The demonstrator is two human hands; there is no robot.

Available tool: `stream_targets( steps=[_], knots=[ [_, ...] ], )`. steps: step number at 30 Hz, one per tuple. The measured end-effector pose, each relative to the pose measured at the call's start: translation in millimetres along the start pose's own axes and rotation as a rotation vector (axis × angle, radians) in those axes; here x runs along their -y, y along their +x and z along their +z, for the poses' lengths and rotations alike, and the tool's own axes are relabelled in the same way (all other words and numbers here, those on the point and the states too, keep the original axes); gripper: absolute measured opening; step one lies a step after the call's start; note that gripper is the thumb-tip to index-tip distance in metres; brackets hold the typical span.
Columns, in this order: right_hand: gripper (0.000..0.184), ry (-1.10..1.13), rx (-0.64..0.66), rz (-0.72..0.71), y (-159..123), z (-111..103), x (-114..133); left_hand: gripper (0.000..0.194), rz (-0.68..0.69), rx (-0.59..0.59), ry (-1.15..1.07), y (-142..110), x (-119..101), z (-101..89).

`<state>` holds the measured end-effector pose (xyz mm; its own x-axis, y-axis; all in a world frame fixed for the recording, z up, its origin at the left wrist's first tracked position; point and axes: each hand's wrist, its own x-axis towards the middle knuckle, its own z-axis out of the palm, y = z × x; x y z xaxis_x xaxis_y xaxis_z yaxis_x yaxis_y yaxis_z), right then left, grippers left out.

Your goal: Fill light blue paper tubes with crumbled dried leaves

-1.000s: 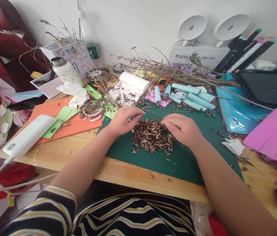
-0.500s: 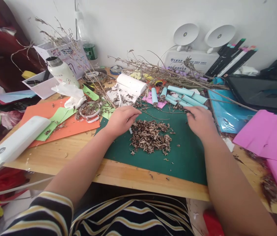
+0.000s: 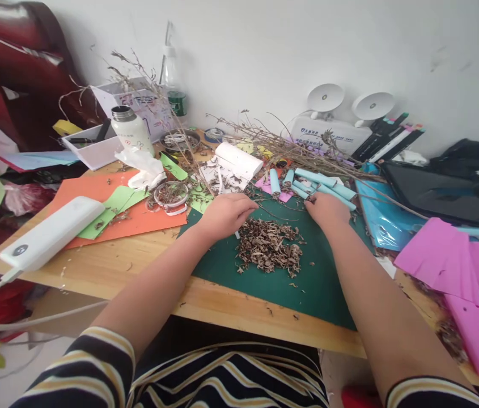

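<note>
A loose pile of dried brown leaves (image 3: 270, 246) lies on the green cutting mat (image 3: 307, 300). At the pile's upper left edge is my left hand (image 3: 228, 216), its fingers pressed together; what they hold, if anything, is hidden. Below those fingers shows a small white strip (image 3: 237, 234), and I cannot tell whether it is held. My right hand (image 3: 328, 211) is closed in a pinch at the near ends of several light blue paper rolls (image 3: 324, 177). Dark bits show at its fingertips, too small to name.
Dry stems (image 3: 273, 141) stretch across the back. At left stand an uncapped bottle (image 3: 132, 130) and a white power bank (image 3: 52, 232) with a cable, near orange paper (image 3: 137, 212). Pink paper (image 3: 439, 260), a blue plastic packet (image 3: 381, 218) and a dark tablet (image 3: 447, 192) lie at right.
My right hand has moved left and inward, to the near ends of the blue rolls. My left hand stays by the pile. The view has shifted slightly.
</note>
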<state>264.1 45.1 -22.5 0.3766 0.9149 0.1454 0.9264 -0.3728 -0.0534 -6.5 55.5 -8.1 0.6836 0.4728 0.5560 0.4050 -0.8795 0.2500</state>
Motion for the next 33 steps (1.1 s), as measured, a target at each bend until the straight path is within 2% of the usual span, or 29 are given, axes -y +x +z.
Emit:
stream_targets(
  steps=[3, 8, 15, 19, 23, 25, 29, 33],
  knots=[
    [0.018, 0.006, -0.033, -0.022, -6, -4, -1, 0.022, -0.015, 0.033, -0.011, 0, 1, 0.8],
    [0.021, 0.084, -0.053, -0.134, -32, -22, 4, 0.023, -0.031, 0.064, -0.044, 0, 0, 2.7],
    [0.019, 0.497, 0.174, -0.556, -72, -43, 46, 0.035, 0.074, 0.119, -0.144, -1, -8, 1.4],
    [0.02, 0.492, 0.08, -0.663, -83, -43, 47, 0.041, 0.086, 0.149, -0.196, -1, -7, 1.0],
    [0.018, 0.438, -0.033, -0.686, -88, -39, 39, 0.043, 0.118, 0.154, -0.213, 0, -9, 5.2],
    [0.017, 0.403, -0.044, -0.71, -89, -38, 39, 0.042, 0.125, 0.154, -0.182, 1, -12, 8.9],
    [0.012, 0.363, -0.06, -0.791, -92, -37, 43, 0.023, 0.108, 0.167, -0.143, 2, -15, 13.3],
    [0.011, 0.396, -0.049, -0.838, -92, -38, 44, 0.02, 0.106, 0.183, -0.231, 2, -13, 9.6]
  ],
)
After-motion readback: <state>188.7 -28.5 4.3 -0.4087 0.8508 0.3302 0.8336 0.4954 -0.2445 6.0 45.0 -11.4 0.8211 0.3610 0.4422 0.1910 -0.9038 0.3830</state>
